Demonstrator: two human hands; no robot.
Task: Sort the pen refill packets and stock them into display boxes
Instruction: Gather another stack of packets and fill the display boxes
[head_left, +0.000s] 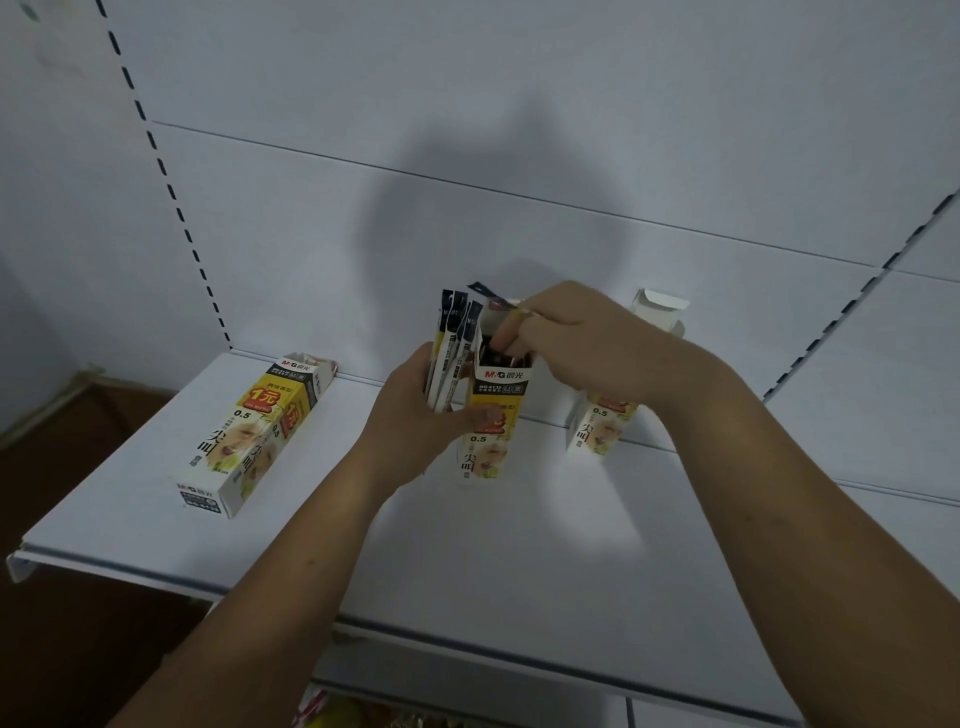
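My left hand (415, 413) grips the unstocked refill packets (451, 348) beside the middle display box (492, 452) on the shelf (467, 551) while my right hand (587, 343) pinches one packet (488, 293) into it, so stocking seems partway.

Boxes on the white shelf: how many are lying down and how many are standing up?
Yellow-and-white cardboard box lying flat: 1
Yellow-and-white cardboard boxes standing upright: 2
Total: 3
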